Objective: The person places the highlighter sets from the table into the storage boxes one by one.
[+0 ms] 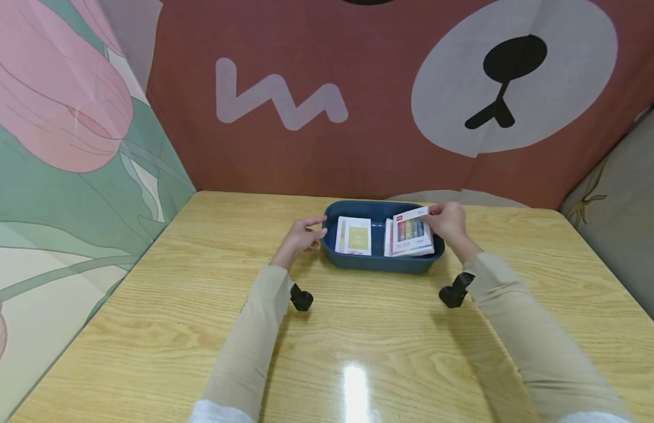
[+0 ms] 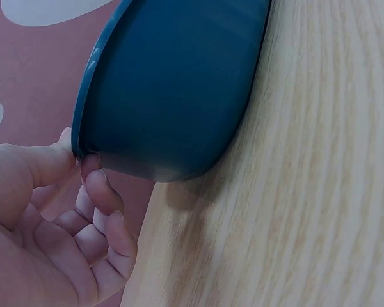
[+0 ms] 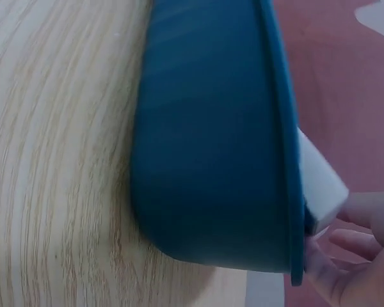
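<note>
A dark blue plastic bin (image 1: 382, 266) stands near the far side of the table. At its left end my left hand (image 1: 301, 237) pinches the rim, thumb and finger on either side of it in the left wrist view. My right hand (image 1: 449, 223) grips the upper right corner of a white crayon box (image 1: 411, 232) with a window of coloured sticks. That box leans at the bin's right end, and its white edge (image 3: 321, 185) juts past the rim in the right wrist view. White boxes with a yellow-green panel (image 1: 358, 238) sit in the left half.
The wooden table (image 1: 358, 329) extends in front of the bin and to both sides. A red-brown printed backdrop (image 1: 305, 158) rises right behind the table's far edge. Black wrist cameras (image 1: 302, 298) hang below both sleeves.
</note>
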{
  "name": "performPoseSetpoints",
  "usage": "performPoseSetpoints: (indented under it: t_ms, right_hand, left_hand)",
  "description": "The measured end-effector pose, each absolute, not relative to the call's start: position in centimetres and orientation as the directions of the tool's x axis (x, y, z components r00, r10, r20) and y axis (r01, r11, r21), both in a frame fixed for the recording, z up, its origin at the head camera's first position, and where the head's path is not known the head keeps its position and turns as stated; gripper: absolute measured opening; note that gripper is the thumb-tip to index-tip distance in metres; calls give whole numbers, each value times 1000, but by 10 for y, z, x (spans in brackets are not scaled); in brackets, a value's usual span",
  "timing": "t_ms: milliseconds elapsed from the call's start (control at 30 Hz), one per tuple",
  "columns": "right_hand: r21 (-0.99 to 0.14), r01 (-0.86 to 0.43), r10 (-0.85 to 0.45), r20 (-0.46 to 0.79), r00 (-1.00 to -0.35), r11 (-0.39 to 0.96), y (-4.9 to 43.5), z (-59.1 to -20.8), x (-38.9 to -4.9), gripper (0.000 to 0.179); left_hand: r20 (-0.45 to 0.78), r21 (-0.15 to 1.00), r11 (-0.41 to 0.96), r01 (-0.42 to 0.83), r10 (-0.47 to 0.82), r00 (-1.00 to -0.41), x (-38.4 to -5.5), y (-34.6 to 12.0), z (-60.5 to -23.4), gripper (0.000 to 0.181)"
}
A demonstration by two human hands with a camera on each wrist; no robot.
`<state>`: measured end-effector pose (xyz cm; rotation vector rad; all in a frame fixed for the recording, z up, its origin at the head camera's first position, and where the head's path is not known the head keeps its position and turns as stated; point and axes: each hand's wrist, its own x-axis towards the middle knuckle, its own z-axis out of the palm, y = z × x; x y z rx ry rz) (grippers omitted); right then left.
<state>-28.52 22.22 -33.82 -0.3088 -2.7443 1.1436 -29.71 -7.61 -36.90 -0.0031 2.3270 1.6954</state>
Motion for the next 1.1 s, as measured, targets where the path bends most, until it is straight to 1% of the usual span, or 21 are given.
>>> performPoseSetpoints:
  t_ms: [100, 167, 300, 333, 400, 533, 900, 1000, 1100]
  right_hand:
    - [-596, 71, 170, 112, -979, 800, 219, -338, -283, 34]
    - [-534, 19, 113, 144, -983, 845, 217, -339, -281, 33]
    - [-449, -43, 38, 170, -985, 893, 212, -342, -278, 15]
    - [-435, -55, 23, 170, -985, 899, 211, -343, -277, 14]
    - [-418, -61, 5, 154, -988, 906, 209, -345, -276, 13]
    - [-400, -69, -18, 130, -991, 914, 207, -350, -274, 25]
    - [-339, -141, -79, 190, -979, 930, 205, -355, -268, 20]
    - [-353, -143, -76, 196, -978, 925, 205, -355, -265, 19]
    - [-381, -165, -77, 235, -969, 910, 207, -357, -261, 20]
  left_hand:
    - [-213, 936, 315, -157, 151, -965, -297, -76, -369, 40]
    - [-214, 936, 314, -159, 149, -966, -297, -76, -369, 40]
    - [-219, 937, 309, -165, 147, -965, -297, -76, -369, 39]
    - [-219, 937, 309, -166, 147, -964, -297, -75, -369, 39]
    - [-221, 937, 308, -167, 149, -964, -297, -75, -369, 39]
    - [-226, 935, 312, -171, 150, -962, -297, -74, -370, 39]
    - [-220, 934, 318, -165, 145, -965, -297, -74, -371, 39]
    - [-207, 936, 318, -152, 147, -967, -296, -73, -371, 39]
    - [-161, 935, 339, -100, 155, -975, -293, -71, -370, 39]
